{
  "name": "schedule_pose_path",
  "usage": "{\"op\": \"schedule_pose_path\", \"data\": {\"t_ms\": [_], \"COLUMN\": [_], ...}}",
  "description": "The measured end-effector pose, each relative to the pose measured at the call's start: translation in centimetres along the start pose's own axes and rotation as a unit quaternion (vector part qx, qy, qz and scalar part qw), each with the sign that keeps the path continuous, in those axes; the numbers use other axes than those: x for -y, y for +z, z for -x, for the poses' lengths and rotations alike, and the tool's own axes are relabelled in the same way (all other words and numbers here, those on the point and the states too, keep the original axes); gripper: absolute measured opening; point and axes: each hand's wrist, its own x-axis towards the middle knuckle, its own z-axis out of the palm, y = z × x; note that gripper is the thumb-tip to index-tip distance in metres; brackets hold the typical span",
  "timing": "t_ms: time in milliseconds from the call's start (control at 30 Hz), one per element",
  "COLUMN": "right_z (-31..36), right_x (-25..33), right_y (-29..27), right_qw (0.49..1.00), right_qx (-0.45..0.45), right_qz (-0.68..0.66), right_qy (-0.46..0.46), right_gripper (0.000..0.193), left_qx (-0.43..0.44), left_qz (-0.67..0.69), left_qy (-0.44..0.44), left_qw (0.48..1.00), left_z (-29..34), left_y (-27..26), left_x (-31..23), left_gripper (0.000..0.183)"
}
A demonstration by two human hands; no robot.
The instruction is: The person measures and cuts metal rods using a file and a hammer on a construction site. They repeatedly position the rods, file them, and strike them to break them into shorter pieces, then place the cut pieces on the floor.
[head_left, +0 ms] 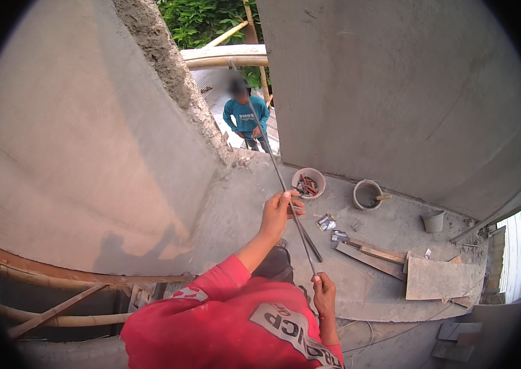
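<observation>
A long, thin grey metal rod [276, 165] slants from the wall opening down toward my body. Around its middle, the thumb and fingers of my left hand [280, 210] are closed. My right hand [324, 295] grips the rod's lower end lower down and to the right, thumb on top. Beside the lower stretch of the rod, a shorter, thicker dark bar [313, 247] runs down from near my left hand. Whether the two are joined, I cannot tell. The rod's far tip overlaps the view of a person [247, 114] in a teal shirt beyond the opening.
A bucket of tools [298, 184], a bucket of grey mix [356, 198] and a small grey pail [432, 222] stand along the right wall. Wooden planks [368, 259] and a flat board [436, 280] lie right. Lower left, bamboo poles [82, 320] cross a dark gap.
</observation>
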Motion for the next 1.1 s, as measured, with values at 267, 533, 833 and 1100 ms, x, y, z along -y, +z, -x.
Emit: {"op": "schedule_pose_path", "data": {"t_ms": [267,533,833,1100], "right_z": [0.1,-2.5,-4.8,-2.6], "right_x": [0.1,-4.5,-6.2,-14.2], "right_y": [-0.2,1.5,6.4,8.8], "right_qw": [0.993,0.995,0.922,0.669], "right_qx": [0.054,0.005,-0.252,-0.523], "right_qz": [-0.056,-0.050,0.154,-0.147], "right_qy": [0.092,0.089,0.250,0.507], "right_gripper": [0.033,0.031,0.031,0.055], "left_qx": [0.056,0.591,0.162,0.089], "left_qz": [0.236,0.355,-0.110,-0.327], "left_qy": [0.174,-0.070,0.315,0.513], "left_qw": [0.954,0.721,0.929,0.789], "left_z": [-19.5,-36.7,-38.9,-42.6], "left_y": [-7.7,-13.5,-16.5,-18.6], "left_x": [-10.5,-13.7,-7.8,-6.3], "left_gripper": [0.042,0.040,0.031,0.027]}}
